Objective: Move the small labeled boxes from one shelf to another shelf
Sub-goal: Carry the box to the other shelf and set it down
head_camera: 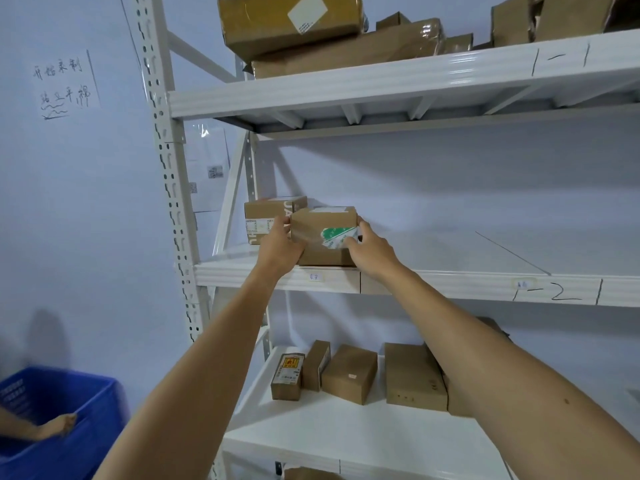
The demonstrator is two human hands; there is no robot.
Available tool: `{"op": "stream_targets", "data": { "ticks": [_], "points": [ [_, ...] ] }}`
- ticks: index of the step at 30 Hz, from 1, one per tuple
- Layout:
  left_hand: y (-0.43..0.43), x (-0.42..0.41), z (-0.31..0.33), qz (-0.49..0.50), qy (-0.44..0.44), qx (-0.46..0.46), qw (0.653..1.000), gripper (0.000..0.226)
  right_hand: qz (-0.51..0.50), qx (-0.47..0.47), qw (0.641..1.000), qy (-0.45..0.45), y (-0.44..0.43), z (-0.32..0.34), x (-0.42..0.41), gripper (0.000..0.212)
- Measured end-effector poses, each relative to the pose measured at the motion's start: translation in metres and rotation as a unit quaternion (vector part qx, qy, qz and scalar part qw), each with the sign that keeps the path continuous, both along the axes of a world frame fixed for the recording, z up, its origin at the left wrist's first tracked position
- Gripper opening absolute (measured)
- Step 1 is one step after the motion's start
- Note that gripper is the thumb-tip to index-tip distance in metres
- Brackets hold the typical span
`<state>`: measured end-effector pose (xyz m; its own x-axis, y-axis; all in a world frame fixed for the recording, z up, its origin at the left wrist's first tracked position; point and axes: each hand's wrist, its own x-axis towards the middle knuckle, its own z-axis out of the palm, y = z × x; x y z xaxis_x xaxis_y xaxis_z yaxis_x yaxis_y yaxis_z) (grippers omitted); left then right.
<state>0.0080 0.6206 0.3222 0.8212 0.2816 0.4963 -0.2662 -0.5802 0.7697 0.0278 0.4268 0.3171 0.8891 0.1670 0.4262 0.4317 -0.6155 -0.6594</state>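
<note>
We reach both bare arms up to the middle shelf (450, 284) of a white metal rack. Between our hands sits a small brown cardboard box (320, 233) with a torn green-and-white label on its front face. It rests near the shelf's front edge. Our left hand (278, 249) clasps the box's left side, fingers wrapped toward its front corner. Our right hand (372, 249) presses the right side, fingertips lying over the label. Both hands are closed around this box.

Just beyond our left hand, touching or nearly touching the held box, stands a second small box (266, 216) with printed white labels. To the right of our right hand the shelf surface runs bare, its front lip marked by hand "1-2".

Below our forearms, the lower shelf (346, 434) carries a row of small brown boxes (349, 374), several upright. Above our hands, the top shelf (398, 81), marked "1-1", holds larger taped parcels (291, 24). Far down to the left of our left arm is a blue plastic crate (59, 420), with another person's hand (55, 426) inside it
</note>
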Motion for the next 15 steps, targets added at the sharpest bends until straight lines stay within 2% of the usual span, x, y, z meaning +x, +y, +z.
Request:
{"op": "stream_targets", "data": {
  "ticks": [3, 8, 11, 15],
  "points": [
    [0.002, 0.009, -0.009, 0.045, 0.042, 0.093, 0.994, 0.066, -0.01, -0.015, 1.0, 0.006, 0.003, -0.005, 0.01, 0.056],
    [0.009, 0.017, -0.012, 0.057, 0.068, 0.136, 0.987, 0.069, -0.055, 0.003, 0.998, -0.009, 0.007, -0.017, 0.028, 0.052],
    [0.011, 0.016, -0.015, 0.057, 0.082, 0.1, 0.99, 0.073, -0.058, 0.026, 0.998, -0.004, 0.01, -0.02, 0.027, 0.051],
    [0.017, 0.007, -0.024, 0.009, 0.072, -0.034, 0.997, 0.084, -0.046, 0.046, 0.998, 0.015, 0.006, -0.019, 0.018, 0.058]
  ]
}}
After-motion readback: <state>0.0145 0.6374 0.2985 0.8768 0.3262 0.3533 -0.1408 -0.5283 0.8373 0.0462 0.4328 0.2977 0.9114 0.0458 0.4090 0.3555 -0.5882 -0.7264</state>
